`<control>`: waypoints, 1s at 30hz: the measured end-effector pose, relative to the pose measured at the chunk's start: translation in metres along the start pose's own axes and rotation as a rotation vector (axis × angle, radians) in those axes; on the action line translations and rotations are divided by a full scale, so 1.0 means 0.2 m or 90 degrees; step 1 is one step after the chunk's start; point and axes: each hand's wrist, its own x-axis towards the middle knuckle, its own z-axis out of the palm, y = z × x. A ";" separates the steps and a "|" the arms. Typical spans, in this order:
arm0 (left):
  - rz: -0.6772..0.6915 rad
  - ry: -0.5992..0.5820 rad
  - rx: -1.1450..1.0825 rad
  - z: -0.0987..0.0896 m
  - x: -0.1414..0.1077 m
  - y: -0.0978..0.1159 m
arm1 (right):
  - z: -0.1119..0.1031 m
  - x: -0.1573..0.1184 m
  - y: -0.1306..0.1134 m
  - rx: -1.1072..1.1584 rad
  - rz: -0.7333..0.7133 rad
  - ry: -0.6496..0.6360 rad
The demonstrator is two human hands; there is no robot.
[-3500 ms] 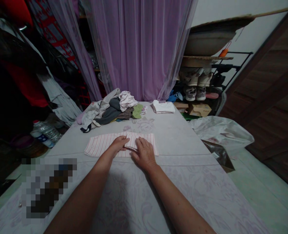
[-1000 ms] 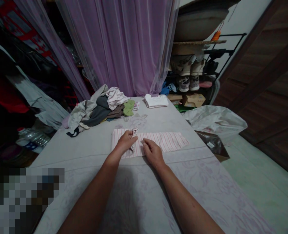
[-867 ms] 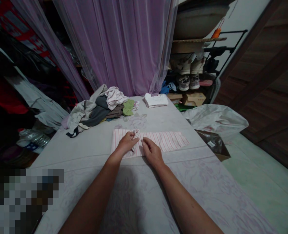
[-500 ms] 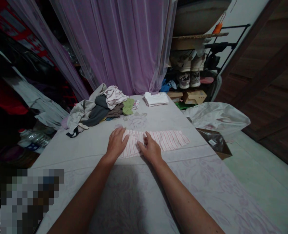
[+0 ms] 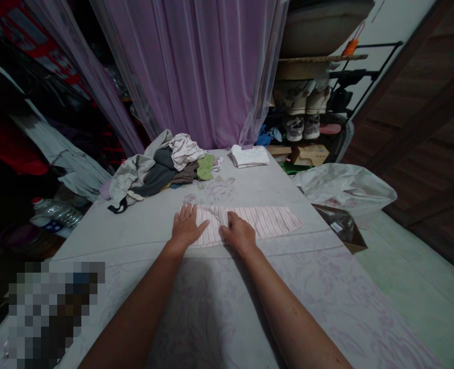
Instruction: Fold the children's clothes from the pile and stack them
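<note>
A white garment with pink stripes lies in a long, narrow shape across the bed. My left hand rests flat on its left end, fingers stretched out and thumb spread over the fabric. Near the middle of the garment, my right hand has its fingers curled in, with thumb and index gripping the cloth. Small wrinkles show in the fabric between the two hands. The tips of the right hand's other fingers are hidden.
A heap of mixed clothes sits at the bed's far left. A folded white cloth lies by the far edge, before a purple curtain. Right of the bed are a plastic bag, an open box and shoe shelves.
My left hand has flattened, its fingers now straighter on the cloth. The right hand's fingers have curled tighter onto the fabric. The view has shifted slightly.
</note>
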 end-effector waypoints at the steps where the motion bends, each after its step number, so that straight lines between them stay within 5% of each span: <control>1: -0.002 0.003 0.004 -0.01 0.01 0.01 | 0.00 0.00 0.00 -0.005 -0.002 -0.002; 7: 0.042 0.072 0.002 0.01 -0.08 0.12 | 0.01 -0.02 0.00 0.000 0.012 0.007; 13: 0.072 0.042 -0.028 0.07 -0.18 0.19 | 0.04 -0.02 0.02 0.017 -0.001 0.036; 24: 0.025 0.036 -0.010 0.02 -0.06 -0.06 | 0.10 -0.04 0.05 0.037 -0.036 0.114; 30: 0.056 0.008 -0.122 -0.02 -0.12 -0.02 | 0.07 -0.01 0.03 0.179 0.029 0.052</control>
